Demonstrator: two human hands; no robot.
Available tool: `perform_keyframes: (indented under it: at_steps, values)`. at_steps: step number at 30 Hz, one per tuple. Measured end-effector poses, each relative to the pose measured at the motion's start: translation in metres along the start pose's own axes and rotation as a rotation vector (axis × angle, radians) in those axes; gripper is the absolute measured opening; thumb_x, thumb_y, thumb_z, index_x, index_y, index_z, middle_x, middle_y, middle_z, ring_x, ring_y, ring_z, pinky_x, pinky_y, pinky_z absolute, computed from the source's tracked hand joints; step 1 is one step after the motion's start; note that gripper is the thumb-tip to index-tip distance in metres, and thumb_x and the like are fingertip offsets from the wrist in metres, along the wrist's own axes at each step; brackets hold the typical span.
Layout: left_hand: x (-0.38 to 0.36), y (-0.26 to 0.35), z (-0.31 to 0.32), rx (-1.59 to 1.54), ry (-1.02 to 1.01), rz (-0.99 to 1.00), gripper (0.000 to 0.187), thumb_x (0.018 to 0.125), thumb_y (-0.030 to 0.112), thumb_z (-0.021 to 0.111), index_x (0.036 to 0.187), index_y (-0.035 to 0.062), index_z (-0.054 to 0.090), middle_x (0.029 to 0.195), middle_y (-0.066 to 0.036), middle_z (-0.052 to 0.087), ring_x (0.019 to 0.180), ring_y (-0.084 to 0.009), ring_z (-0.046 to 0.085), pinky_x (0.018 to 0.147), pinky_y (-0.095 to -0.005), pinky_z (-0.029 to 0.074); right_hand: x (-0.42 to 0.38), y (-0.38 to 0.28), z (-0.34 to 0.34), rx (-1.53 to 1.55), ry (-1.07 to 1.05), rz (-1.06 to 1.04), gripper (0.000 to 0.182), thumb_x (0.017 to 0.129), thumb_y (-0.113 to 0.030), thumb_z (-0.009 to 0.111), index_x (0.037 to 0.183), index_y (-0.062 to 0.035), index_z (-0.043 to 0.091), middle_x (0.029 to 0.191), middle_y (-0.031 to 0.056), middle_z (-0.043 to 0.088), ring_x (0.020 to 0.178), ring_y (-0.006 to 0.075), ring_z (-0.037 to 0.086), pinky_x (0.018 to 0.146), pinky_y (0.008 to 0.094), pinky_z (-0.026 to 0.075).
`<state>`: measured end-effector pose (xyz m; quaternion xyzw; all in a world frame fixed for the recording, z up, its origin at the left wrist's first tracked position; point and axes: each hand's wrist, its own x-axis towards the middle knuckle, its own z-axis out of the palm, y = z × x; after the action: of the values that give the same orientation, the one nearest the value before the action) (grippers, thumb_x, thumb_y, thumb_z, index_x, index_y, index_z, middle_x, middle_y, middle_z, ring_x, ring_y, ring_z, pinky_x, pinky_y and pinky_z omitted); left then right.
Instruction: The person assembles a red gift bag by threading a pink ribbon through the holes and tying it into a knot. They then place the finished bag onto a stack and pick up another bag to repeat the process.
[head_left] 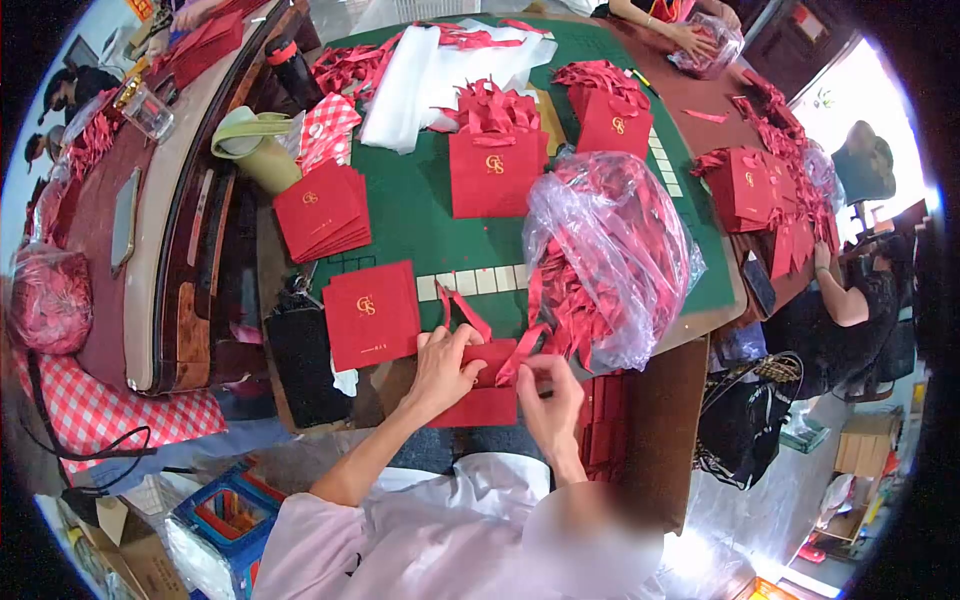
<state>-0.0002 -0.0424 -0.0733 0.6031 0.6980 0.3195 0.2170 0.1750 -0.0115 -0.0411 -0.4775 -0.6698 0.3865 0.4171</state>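
From my remote seat, I see at left, on the green-topped table (405, 215), a fanned stack of square red paper bags with gold lettering (318, 215), and nearer, a flat red gold-lettered square (370, 318). Next, my left hand (450, 365) lies over a plain-faced red paper piece (474, 409) at the table's near edge; I cannot tell whether its grip is clamped on it. Just right, a narrow red fabric ribbon (522, 352) crosses the piece's right side, pinched in my right hand's (550, 395) grip, thumb and finger together. Beyond sits a clear plastic sack of red ribbons (610, 260).
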Motion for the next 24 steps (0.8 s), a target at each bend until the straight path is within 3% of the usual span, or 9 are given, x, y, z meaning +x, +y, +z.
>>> perform_keyframes:
  at_steps: [1, 3, 4, 6, 7, 12, 16, 18, 24]
  values:
    - [0.0, -0.001, 0.0, -0.006, 0.005, -0.01, 0.034, 0.073, 0.014, 0.08, 0.101, 0.0111, 0.061, 0.092, -0.003, 0.068, 0.092, -0.0242, 0.059, 0.086, -0.0414, 0.036, -0.001, -0.001, -0.005, 0.043, -0.001, 0.009, 0.006, 0.089, 0.0, 0.067, 0.092, -0.0026, 0.063, 0.077, 0.0041, 0.065, 0.065, 0.0079, 0.06, 0.061, 0.0244, 0.051]
    - [-0.001, -0.002, 0.001, -0.014, -0.001, -0.014, 0.034, 0.073, 0.014, 0.08, 0.102, 0.0115, 0.062, 0.092, -0.003, 0.068, 0.092, -0.0241, 0.059, 0.086, -0.0413, 0.037, -0.003, -0.008, -0.011, 0.12, -0.054, 0.097, 0.01, 0.086, -0.002, 0.071, 0.093, -0.0003, 0.063, 0.082, 0.011, 0.065, 0.065, 0.0183, 0.064, 0.061, 0.0276, 0.051]
    - [0.0, -0.002, 0.002, -0.022, -0.004, -0.014, 0.033, 0.074, 0.013, 0.079, 0.103, 0.0119, 0.063, 0.092, -0.003, 0.069, 0.092, -0.0241, 0.06, 0.086, -0.0412, 0.037, -0.001, -0.005, -0.008, 0.117, -0.053, 0.098, 0.01, 0.086, -0.002, 0.071, 0.093, -0.0003, 0.063, 0.082, 0.011, 0.065, 0.065, 0.0183, 0.064, 0.061, 0.0276, 0.051]
    - [-0.001, 0.002, 0.0, -0.019, -0.003, -0.001, 0.032, 0.075, 0.013, 0.078, 0.103, 0.0122, 0.063, 0.092, -0.003, 0.07, 0.091, -0.0251, 0.059, 0.085, -0.0415, 0.037, 0.005, 0.001, 0.001, -0.003, -0.129, -0.042, 0.01, 0.086, -0.003, 0.07, 0.093, -0.0009, 0.064, 0.081, 0.0119, 0.064, 0.064, 0.0206, 0.063, 0.06, 0.03, 0.051]
    - [-0.001, 0.004, -0.002, -0.012, 0.001, 0.011, 0.031, 0.076, 0.013, 0.078, 0.103, 0.0124, 0.063, 0.092, -0.003, 0.071, 0.09, -0.0261, 0.059, 0.083, -0.0418, 0.037, 0.006, 0.0, 0.005, -0.045, -0.177, 0.037, 0.01, 0.086, -0.004, 0.07, 0.093, -0.0015, 0.065, 0.082, 0.0128, 0.063, 0.065, 0.0243, 0.063, 0.061, 0.0337, 0.051]
    - [-0.002, 0.009, -0.004, -0.027, 0.005, 0.011, 0.03, 0.075, 0.012, 0.077, 0.103, 0.0124, 0.065, 0.094, -0.002, 0.071, 0.091, -0.025, 0.059, 0.085, -0.0415, 0.037, 0.006, 0.017, 0.022, -0.13, -0.149, 0.016, 0.009, 0.085, -0.005, 0.069, 0.093, -0.0015, 0.065, 0.084, 0.015, 0.065, 0.07, 0.0292, 0.066, 0.063, 0.0388, 0.052]
    - [-0.005, 0.009, -0.002, -0.033, 0.027, 0.002, 0.028, 0.076, 0.011, 0.076, 0.102, 0.0122, 0.066, 0.095, -0.001, 0.072, 0.093, -0.0239, 0.06, 0.086, -0.0404, 0.038, 0.006, 0.016, 0.02, -0.148, -0.176, 0.043, 0.009, 0.085, -0.006, 0.069, 0.092, -0.0015, 0.064, 0.084, 0.0152, 0.065, 0.072, 0.0293, 0.067, 0.064, 0.0383, 0.053]
    - [-0.007, 0.012, 0.0, -0.023, 0.04, -0.007, 0.027, 0.076, 0.01, 0.075, 0.101, 0.0124, 0.067, 0.094, -0.001, 0.072, 0.092, -0.0238, 0.06, 0.086, -0.0401, 0.038, 0.007, 0.016, 0.023, -0.124, -0.142, -0.004, 0.007, 0.086, -0.003, 0.07, 0.09, 0.0018, 0.066, 0.078, 0.0125, 0.065, 0.064, 0.0181, 0.066, 0.06, 0.0312, 0.052]
    - [-0.012, 0.015, 0.004, 0.004, 0.083, 0.01, 0.024, 0.077, 0.01, 0.074, 0.1, 0.0134, 0.068, 0.093, 0.0, 0.072, 0.091, -0.0239, 0.06, 0.086, -0.04, 0.038, 0.007, 0.011, 0.024, -0.111, -0.149, 0.041, 0.009, 0.085, -0.004, 0.07, 0.089, 0.0022, 0.066, 0.076, 0.0118, 0.069, 0.067, 0.0164, 0.068, 0.062, 0.0296, 0.054]
